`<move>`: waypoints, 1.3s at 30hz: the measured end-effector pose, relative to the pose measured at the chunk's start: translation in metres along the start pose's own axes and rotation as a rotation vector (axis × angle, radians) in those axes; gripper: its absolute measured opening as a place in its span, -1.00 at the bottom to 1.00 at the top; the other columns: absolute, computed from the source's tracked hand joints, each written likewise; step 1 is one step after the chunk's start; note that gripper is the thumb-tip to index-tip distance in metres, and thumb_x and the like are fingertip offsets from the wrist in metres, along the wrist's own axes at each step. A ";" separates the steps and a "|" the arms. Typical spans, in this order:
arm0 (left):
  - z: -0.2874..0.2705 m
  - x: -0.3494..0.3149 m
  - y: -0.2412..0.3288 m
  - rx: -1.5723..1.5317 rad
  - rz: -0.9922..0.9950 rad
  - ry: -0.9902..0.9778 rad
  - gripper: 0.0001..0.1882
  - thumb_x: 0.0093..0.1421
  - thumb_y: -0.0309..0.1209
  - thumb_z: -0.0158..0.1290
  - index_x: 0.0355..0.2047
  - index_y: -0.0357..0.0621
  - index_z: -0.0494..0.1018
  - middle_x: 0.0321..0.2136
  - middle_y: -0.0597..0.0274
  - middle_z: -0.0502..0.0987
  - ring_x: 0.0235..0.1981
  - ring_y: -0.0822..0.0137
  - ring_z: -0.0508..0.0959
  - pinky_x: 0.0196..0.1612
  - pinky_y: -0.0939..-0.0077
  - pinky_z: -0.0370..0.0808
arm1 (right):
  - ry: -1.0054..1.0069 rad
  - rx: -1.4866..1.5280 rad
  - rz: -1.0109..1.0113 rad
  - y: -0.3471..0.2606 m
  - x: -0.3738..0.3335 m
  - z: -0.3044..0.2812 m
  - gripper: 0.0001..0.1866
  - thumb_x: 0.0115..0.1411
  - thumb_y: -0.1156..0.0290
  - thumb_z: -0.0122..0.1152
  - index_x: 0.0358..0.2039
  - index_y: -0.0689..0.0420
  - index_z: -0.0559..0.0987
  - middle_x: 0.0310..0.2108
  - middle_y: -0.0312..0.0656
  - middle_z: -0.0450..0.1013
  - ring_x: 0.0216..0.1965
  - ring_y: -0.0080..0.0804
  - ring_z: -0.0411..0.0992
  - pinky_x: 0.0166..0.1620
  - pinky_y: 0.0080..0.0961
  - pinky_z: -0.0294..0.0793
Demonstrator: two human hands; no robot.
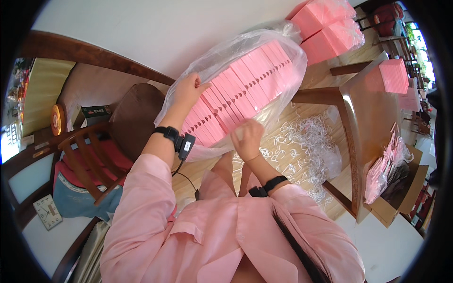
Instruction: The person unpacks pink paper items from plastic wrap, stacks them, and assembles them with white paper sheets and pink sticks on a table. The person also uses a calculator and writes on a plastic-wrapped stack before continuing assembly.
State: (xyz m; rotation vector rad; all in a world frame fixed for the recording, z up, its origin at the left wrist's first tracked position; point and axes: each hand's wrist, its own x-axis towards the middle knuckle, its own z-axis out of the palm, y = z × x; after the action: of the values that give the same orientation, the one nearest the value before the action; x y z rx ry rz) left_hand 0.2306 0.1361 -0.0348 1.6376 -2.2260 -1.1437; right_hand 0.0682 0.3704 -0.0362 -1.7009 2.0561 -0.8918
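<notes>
Closest to the camera are the soft pink sleeves point(226, 231) of the person's shirt, with a black band on each wrist. Both arms reach up and away to a big clear plastic bag point(222, 56) that is packed with a long row of flat pink paper cards point(240, 89) standing side by side. The bag is held up in the air in the middle of the scene, above the pale wooden floor point(207, 165).

The left hand point(188, 90) is on the far left side of the bag. Its fingers press flat on the plastic and curl over the edge of the row of cards. The right hand point(246, 137) is at the near side of the bag. Its fingers are curled in and pinch the loose plastic there.

The step in hand looks like getting the bag open or pulling it back off the cards. The next move calls for a firm hold on the row so the cards do not slide out and spill.

On the right stands a brown wooden bench point(373, 113) with a stack of pink cards point(394, 75) on it. More pink packs in clear plastic point(330, 28) lie far off. White shreds of paper point(306, 146) cover the floor. A brown wooden chair point(94, 155) is on the left.
</notes>
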 end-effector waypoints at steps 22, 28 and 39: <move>-0.007 0.008 -0.015 0.206 0.168 -0.126 -0.46 0.10 0.02 0.27 -0.23 -0.28 0.55 -0.17 -0.08 0.57 -0.21 0.04 0.61 -0.11 0.24 0.51 | 0.129 0.246 0.585 -0.007 -0.031 0.046 -0.68 0.08 0.38 0.33 -0.12 0.08 0.55 0.01 -0.01 0.42 0.02 -0.02 0.38 0.02 -0.17 0.42; -0.018 0.016 -0.014 0.476 0.085 -0.404 -0.28 0.19 0.25 0.02 -0.14 -0.26 0.61 0.06 -0.13 0.49 0.04 -0.09 0.50 0.15 0.14 0.38 | -0.403 -0.418 0.342 -0.035 -0.055 0.039 -0.67 0.05 0.43 0.26 -0.13 0.15 0.54 -0.04 -0.11 0.43 0.01 -0.09 0.39 0.11 -0.16 0.34; 0.009 0.054 -0.066 0.130 0.072 -0.611 -0.16 0.16 0.32 0.01 0.05 -0.25 0.55 0.08 -0.22 0.47 0.18 -0.10 0.42 0.24 0.13 0.29 | 0.222 -0.111 0.038 -0.052 -0.035 0.030 -0.78 0.07 0.52 0.15 -0.22 0.18 0.48 -0.16 -0.03 0.48 0.00 -0.03 0.41 0.06 -0.20 0.38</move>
State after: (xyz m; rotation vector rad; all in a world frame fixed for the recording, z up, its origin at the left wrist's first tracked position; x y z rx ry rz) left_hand 0.2549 0.0865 -0.1006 1.3573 -2.7351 -1.6888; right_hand 0.1337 0.3919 -0.0300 -1.6776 2.3132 -1.0115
